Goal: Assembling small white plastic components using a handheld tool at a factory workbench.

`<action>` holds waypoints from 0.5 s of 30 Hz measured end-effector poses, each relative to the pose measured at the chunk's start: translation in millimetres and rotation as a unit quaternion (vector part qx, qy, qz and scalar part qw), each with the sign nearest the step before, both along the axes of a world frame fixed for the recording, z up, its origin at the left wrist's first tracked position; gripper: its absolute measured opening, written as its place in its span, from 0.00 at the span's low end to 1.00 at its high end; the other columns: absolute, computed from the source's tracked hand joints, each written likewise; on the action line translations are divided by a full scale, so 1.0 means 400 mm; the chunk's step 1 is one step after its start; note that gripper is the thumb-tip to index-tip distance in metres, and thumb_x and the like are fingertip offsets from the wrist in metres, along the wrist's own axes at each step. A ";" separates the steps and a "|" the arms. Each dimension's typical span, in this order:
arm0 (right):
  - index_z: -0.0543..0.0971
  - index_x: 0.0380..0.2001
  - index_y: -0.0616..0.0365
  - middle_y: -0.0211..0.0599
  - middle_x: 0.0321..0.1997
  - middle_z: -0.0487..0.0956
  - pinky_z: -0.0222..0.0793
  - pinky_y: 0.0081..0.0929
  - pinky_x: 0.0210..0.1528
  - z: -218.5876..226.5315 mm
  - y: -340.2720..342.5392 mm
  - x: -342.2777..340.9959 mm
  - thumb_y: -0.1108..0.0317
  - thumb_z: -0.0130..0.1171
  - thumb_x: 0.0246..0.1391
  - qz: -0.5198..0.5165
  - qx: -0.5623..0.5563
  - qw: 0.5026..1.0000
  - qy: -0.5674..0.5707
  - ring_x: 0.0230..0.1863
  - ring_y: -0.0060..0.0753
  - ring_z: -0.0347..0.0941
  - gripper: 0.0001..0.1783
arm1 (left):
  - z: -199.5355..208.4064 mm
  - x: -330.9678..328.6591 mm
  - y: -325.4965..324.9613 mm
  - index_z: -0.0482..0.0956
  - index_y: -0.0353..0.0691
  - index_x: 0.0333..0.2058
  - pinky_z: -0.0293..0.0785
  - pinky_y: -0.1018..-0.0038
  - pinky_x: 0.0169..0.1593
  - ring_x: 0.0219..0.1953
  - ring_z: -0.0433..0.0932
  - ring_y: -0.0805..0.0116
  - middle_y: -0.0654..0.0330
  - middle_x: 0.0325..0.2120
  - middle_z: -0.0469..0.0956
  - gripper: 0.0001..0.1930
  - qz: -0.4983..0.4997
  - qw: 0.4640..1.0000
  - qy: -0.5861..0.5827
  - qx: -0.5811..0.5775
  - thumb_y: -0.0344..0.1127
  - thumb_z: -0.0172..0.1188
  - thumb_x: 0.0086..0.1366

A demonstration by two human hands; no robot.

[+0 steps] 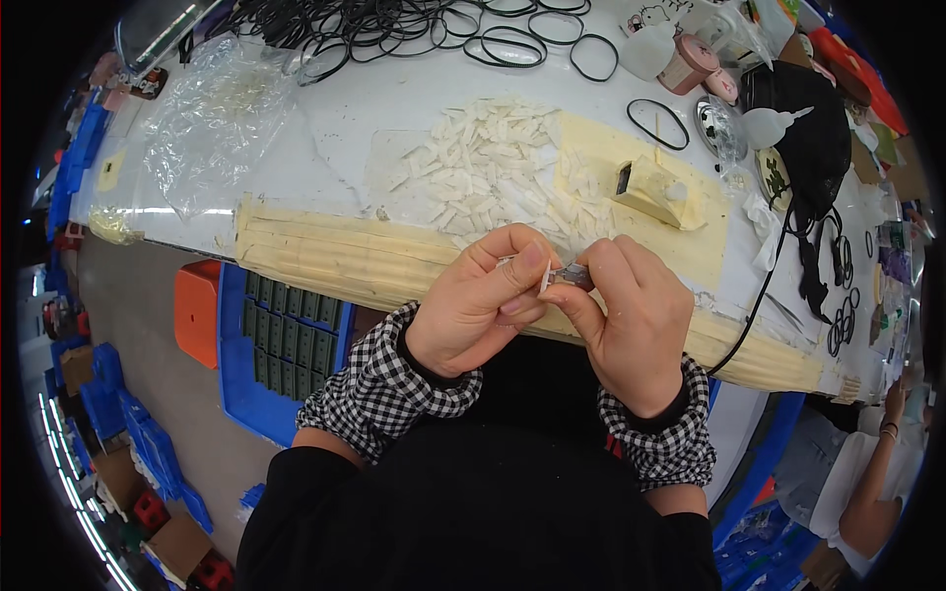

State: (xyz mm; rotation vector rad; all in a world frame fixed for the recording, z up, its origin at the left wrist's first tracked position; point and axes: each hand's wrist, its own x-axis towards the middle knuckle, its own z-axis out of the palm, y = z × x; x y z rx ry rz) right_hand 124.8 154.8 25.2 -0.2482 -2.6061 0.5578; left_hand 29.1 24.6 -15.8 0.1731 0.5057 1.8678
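My left hand (480,303) is closed in a pinch on a small white strip (545,278), just past the padded table edge. Right beside it, my right hand (639,320) grips a small grey, metal-looking piece (572,277) between thumb and forefinger. The grey piece meets the white strip or lies very close to it; fingers hide part of both. Beyond my hands spreads a loose pile of similar white strips (493,163). A tape-wrapped block (655,192) with a dark opening stands on a yellow sheet (705,212) to the pile's right.
Black rubber rings (394,30) heap at the far edge. A crumpled clear bag (212,123) lies left. Bottles, a pink container (688,64) and a black cable (774,286) crowd the right. Below left are a blue crate (232,345) of dark green parts and an orange stool (197,310).
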 end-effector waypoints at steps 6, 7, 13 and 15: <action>0.69 0.22 0.56 0.34 0.18 0.64 0.59 0.31 0.21 0.006 0.001 0.006 0.50 0.61 0.47 0.010 -0.008 1.000 -0.023 0.20 0.38 0.65 0.21 | 0.003 0.000 0.001 0.72 0.39 0.36 0.57 0.86 0.27 0.21 0.57 0.85 0.68 0.26 0.69 0.08 -0.006 1.000 -0.007 -0.003 0.36 0.48 0.70; 0.69 0.22 0.58 0.36 0.18 0.65 0.59 0.32 0.22 0.007 0.001 0.007 0.50 0.60 0.48 0.011 -0.017 0.999 -0.028 0.20 0.40 0.65 0.21 | 0.004 0.001 0.002 0.72 0.39 0.36 0.57 0.86 0.27 0.21 0.57 0.85 0.68 0.26 0.69 0.08 -0.008 1.000 -0.008 -0.004 0.36 0.48 0.70; 0.69 0.22 0.58 0.36 0.18 0.64 0.59 0.32 0.22 -0.001 0.004 0.005 0.50 0.60 0.49 0.006 -0.027 1.000 -0.008 0.20 0.40 0.65 0.21 | 0.001 0.005 0.006 0.72 0.40 0.36 0.56 0.86 0.27 0.21 0.57 0.84 0.68 0.26 0.70 0.08 -0.008 1.000 -0.015 0.000 0.37 0.49 0.70; 0.69 0.22 0.58 0.36 0.18 0.64 0.59 0.32 0.22 0.001 0.005 0.007 0.50 0.60 0.48 0.009 -0.027 0.999 -0.017 0.21 0.40 0.65 0.21 | 0.002 0.007 0.007 0.72 0.40 0.36 0.56 0.86 0.27 0.21 0.57 0.84 0.69 0.26 0.69 0.08 -0.006 1.000 -0.018 -0.003 0.37 0.49 0.70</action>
